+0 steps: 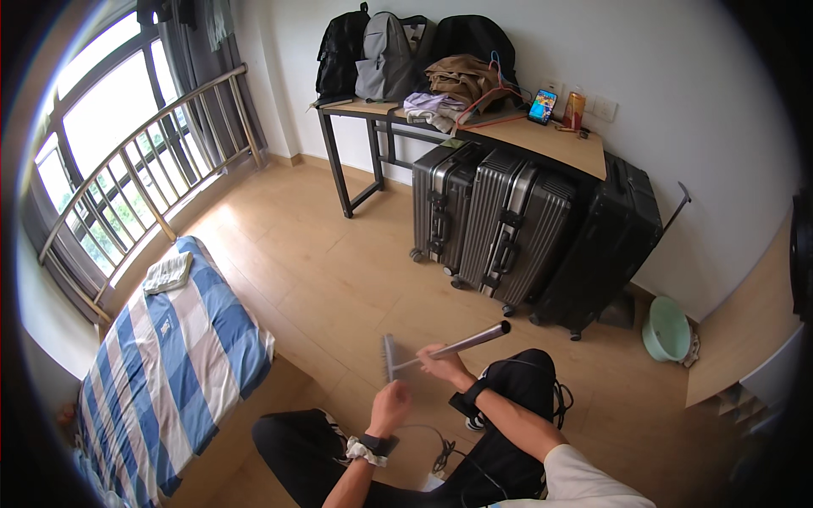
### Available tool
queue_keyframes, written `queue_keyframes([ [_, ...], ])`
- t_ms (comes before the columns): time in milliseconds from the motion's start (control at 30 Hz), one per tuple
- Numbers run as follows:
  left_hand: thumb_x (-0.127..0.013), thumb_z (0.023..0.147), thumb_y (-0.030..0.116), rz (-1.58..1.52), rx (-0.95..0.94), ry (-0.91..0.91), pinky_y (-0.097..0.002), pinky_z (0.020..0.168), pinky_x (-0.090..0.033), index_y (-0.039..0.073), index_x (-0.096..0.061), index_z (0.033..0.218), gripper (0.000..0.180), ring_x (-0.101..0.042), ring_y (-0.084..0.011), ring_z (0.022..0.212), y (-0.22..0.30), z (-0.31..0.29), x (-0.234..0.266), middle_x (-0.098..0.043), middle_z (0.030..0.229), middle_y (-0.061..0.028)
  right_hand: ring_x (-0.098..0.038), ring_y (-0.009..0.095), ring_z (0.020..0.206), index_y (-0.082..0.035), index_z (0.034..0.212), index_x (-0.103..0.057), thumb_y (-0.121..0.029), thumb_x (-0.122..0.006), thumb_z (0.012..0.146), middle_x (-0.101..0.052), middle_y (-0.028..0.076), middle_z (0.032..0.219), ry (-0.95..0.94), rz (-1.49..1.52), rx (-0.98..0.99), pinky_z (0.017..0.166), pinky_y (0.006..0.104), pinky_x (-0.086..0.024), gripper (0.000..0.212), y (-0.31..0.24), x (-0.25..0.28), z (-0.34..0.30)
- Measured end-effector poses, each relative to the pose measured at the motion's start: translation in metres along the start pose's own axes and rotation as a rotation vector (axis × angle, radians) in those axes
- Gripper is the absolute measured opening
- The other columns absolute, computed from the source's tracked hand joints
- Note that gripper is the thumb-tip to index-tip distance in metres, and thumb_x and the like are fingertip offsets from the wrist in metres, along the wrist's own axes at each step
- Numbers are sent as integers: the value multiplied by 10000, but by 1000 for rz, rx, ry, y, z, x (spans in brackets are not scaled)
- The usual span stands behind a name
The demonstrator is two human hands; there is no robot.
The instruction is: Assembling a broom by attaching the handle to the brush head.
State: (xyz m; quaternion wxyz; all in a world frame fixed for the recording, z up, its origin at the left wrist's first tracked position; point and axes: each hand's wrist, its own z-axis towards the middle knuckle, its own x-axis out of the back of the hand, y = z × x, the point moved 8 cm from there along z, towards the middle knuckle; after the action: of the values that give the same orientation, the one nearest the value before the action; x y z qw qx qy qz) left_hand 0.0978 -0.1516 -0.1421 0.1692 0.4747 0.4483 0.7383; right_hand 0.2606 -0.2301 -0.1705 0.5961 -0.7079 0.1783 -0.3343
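A long-handled floor brush point(389, 356) is held low in front of me, with a narrow grey bristled head and a metal tube handle point(476, 338) slanting up to the right. My right hand point(444, 364) is closed around the handle near its lower part. At the near end of the brush head, my left hand point(390, 408) is curled closed; its fingertips are partly hidden, but it appears to grip that end. Below my hands, a dark cable point(442, 453) lies loosely coiled between my bent legs.
Several dark suitcases point(500, 224) stand under a desk point(508, 131) bearing backpacks, folded clothes, a phone and a can. A bed with a blue-and-white checked cover point(182, 339) is at my left, beside a railed window. Right of the suitcases sits a green basin point(665, 330).
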Motion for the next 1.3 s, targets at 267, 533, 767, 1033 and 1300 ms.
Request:
queue_keyframes([
  [267, -631, 743, 69, 1, -34, -71, -313, 646, -529, 25, -633, 874, 138, -635, -227, 669, 0, 0, -6, -623, 738, -107, -623, 128, 545, 8, 838, -643, -274, -563, 937, -619, 46, 603, -168, -4, -78, 498, 259, -503, 309, 3, -32, -6],
  [533, -625, 766, 68, -30, -68, -15, -304, 644, -534, 24, -641, 869, 113, -639, -217, 672, 5, 0, 1, -638, 741, -105, -601, 158, 506, -19, 754, -656, -185, -574, 855, -615, 92, 593, -46, -30, -82, 485, 318, -476, 211, 7, -13, -4],
  [767, -613, 756, 54, -39, -43, -58, -310, 639, -532, 21, -642, 873, 124, -629, -220, 656, 5, -1, -3, -625, 712, -102, -627, 173, 537, -25, 773, -674, -151, -595, 828, -638, 94, 618, 57, -212, 101, 514, 324, -482, 159, -12, 5, -2],
  [1033, -610, 709, 47, -16, -18, -82, -325, 663, -521, 23, -639, 883, 178, -615, -242, 690, -1, 1, -7, -599, 747, -119, -677, 143, 652, 24, 923, -667, -243, -580, 926, -666, 77, 707, -65, 159, -59, 562, 271, -543, 281, -2, -21, -5],
  [1300, -609, 727, 49, -23, -46, -63, -320, 657, -523, 16, -636, 880, 159, -616, -241, 689, 7, -1, 0, -602, 748, -122, -623, 170, 547, -10, 829, -681, -208, -590, 875, -625, 90, 599, -110, -191, -15, 530, 317, -501, 223, 9, -27, -1],
])
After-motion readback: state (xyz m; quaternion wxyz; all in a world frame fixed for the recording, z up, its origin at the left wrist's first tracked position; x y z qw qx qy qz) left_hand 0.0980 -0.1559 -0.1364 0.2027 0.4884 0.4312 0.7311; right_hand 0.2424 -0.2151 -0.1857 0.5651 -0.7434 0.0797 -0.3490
